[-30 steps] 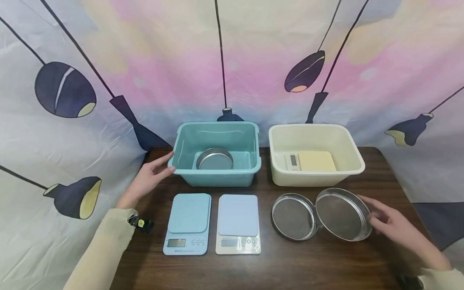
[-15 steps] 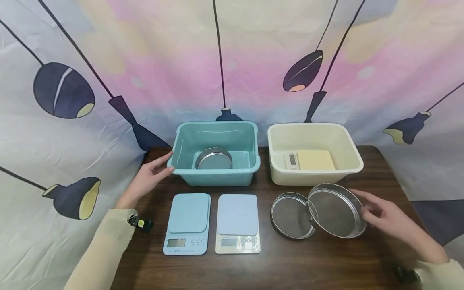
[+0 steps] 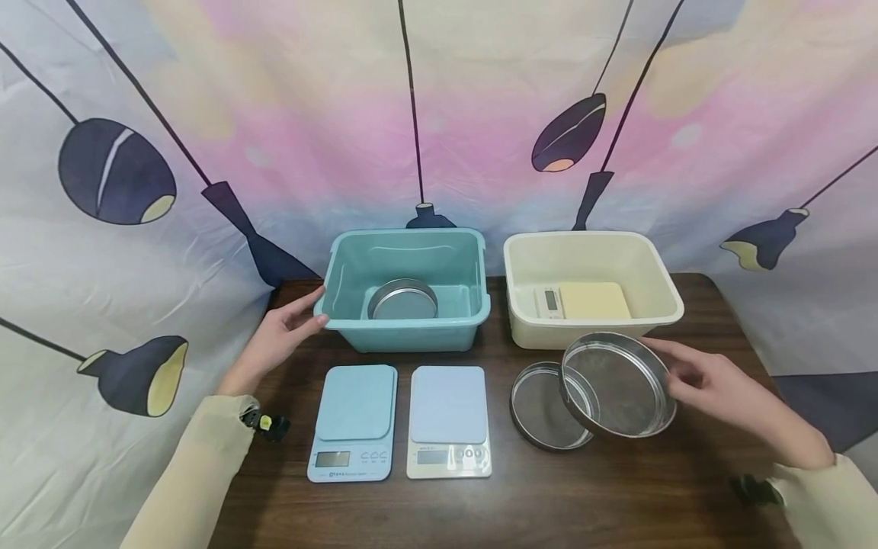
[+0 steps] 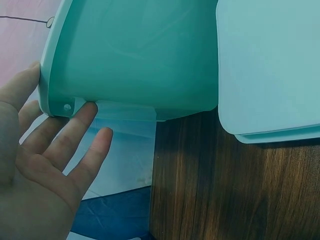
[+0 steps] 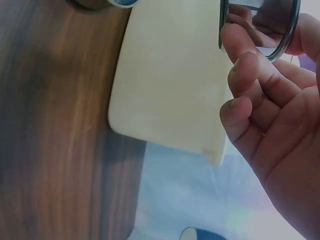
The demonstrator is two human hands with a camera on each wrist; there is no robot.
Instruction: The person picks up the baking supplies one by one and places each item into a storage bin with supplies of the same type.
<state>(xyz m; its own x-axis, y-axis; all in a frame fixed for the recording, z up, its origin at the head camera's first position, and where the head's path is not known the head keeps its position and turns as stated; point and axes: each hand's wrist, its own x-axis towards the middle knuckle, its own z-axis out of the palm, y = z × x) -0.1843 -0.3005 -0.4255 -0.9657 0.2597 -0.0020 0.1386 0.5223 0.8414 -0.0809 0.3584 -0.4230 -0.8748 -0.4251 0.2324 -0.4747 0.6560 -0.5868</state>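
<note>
My left hand [image 3: 272, 341] holds the left rim of the teal basin [image 3: 405, 338]; the left wrist view has the thumb at the rim and fingers against the outside. Inside that basin lies a round metal sieve [image 3: 403, 306]. At the right, my right hand [image 3: 716, 387] pinches the edge of a larger metal sieve [image 3: 627, 389], tilted and raised. This sieve overlaps another round sieve [image 3: 538, 412] on the table. In the right wrist view, the held sieve [image 5: 272, 17] shows only partly, between thumb and fingers.
A cream basin [image 3: 572, 334] stands behind the sieves with a kitchen scale [image 3: 594, 300] in it. In front of the teal basin lie a light blue kitchen scale [image 3: 357, 404] and a white one [image 3: 449, 406]. A patterned cloth [image 3: 302, 114] hangs behind the dark wooden table [image 3: 453, 518].
The right hand has lifted the larger sieve and moved it left and toward the basins, so it now overlaps the other sieve. The left hand has stayed on the teal basin.
</note>
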